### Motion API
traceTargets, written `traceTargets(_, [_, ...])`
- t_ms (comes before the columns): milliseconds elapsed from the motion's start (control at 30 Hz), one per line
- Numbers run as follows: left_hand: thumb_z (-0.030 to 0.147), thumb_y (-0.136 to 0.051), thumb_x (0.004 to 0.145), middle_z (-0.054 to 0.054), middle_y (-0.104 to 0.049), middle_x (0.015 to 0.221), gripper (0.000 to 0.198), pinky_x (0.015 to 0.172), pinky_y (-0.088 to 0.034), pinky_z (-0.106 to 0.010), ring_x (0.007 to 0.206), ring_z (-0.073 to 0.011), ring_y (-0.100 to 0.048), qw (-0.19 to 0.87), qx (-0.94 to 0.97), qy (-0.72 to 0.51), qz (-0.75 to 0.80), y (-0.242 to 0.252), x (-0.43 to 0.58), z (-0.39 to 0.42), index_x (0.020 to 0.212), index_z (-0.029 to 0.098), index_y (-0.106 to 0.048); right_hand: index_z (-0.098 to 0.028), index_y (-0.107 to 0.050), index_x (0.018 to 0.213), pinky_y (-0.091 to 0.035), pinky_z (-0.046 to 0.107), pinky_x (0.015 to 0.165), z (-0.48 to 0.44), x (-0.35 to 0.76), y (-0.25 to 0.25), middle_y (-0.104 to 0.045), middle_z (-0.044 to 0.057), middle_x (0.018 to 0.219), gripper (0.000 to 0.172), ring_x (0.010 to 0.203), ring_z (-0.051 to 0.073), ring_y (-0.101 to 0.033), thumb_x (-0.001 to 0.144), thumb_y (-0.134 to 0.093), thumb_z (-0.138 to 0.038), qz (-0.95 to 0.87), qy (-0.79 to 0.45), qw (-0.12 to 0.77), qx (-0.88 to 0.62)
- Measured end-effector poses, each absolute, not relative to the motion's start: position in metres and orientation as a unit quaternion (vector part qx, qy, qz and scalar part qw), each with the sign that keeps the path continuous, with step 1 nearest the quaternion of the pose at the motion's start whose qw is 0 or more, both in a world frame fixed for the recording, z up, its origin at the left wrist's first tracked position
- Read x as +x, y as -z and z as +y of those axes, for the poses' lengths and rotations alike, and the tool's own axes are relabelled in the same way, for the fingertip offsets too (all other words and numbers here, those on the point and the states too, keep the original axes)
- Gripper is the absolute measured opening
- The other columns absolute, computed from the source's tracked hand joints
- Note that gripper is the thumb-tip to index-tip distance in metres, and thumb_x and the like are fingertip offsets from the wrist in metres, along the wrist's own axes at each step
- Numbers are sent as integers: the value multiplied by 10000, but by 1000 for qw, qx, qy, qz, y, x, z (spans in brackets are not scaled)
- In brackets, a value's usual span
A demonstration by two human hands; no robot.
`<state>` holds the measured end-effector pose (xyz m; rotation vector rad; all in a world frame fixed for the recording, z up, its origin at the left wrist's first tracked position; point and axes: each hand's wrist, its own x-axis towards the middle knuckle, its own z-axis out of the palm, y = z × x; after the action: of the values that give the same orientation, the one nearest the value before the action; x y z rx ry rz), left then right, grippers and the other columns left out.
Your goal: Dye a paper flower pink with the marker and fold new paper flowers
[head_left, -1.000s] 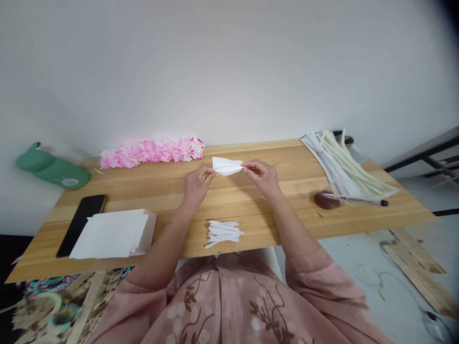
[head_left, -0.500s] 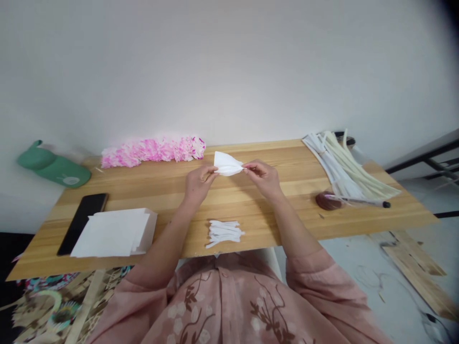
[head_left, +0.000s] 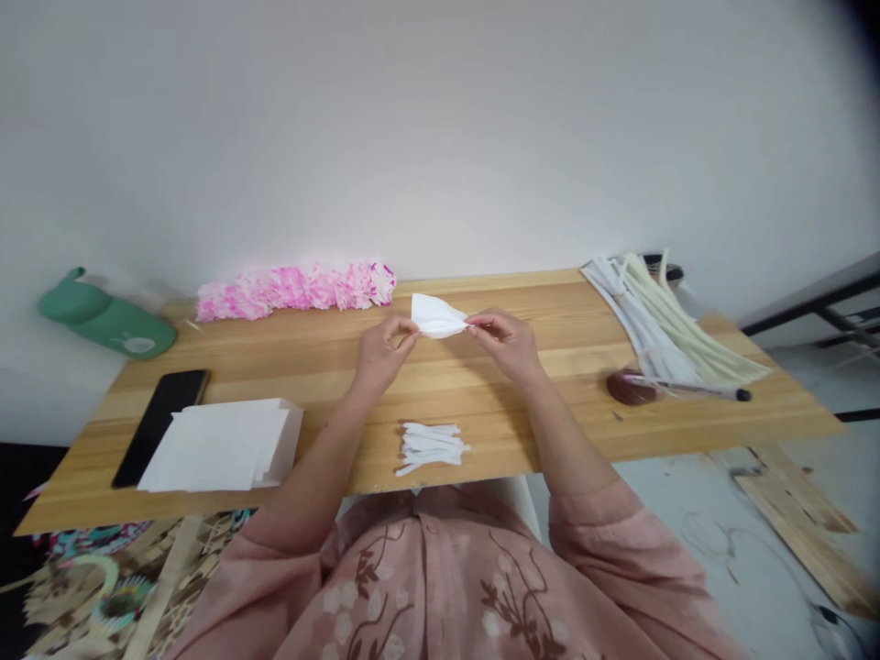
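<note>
A small white sheet of thin paper (head_left: 437, 316) is held above the table, fanned wide on its left and gathered to a narrow point on its right. My left hand (head_left: 385, 350) pinches its lower left edge between thumb and forefinger. At the gathered right end, the fingertips of my right hand (head_left: 507, 343) are closed on the paper. Nearer to me, between my forearms, lies a small pile of twisted white paper strips (head_left: 432, 445). A stack of white paper sheets (head_left: 216, 446) rests left of my left forearm.
A black phone (head_left: 159, 423) lies partly beside the paper stack, near a green bottle (head_left: 106, 316). Pink and white paper flowers (head_left: 295, 290) line the wall. At right are bundled white and cream strips (head_left: 670, 321), a dark red round object (head_left: 629, 387) and a pen (head_left: 715, 392).
Almost nothing differs. Both hands keep their pinch on the paper, and the whole view has shifted very slightly.
</note>
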<state>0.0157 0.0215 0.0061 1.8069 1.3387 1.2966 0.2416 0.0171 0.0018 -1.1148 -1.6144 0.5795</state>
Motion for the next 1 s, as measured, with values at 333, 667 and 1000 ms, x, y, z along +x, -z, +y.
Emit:
traceTargets(333, [243,-661,774,-17,-744,926,125,839,-512,-284,865,-158,-681,290,669,-472,495,-6,14,21,881,214,-717,-227,-728,873,-529,291,725,16,241,-4,-711,35,882,144,816,157,-655,819,-657,-339,-675,-252,518,-460])
traceTargets(667, [209,-652,761,-10,-737,851,47,801,-508,-275,835,-158,-671,237,679,-462,519,-13,15,18,756,207,-698,-226,-727,877,-525,285,720,15,241,-5,-707,36,880,143,818,155,-651,823,-654,-337,-684,-251,509,-458])
traceTargets(1000, [211,-678,763,-16,-747,916,188,814,-521,-281,854,-160,-684,290,649,-473,521,-10,16,20,944,224,-729,-223,-724,875,-525,290,725,15,241,-5,-710,39,890,139,823,157,-650,823,-656,-333,-682,-249,511,-460])
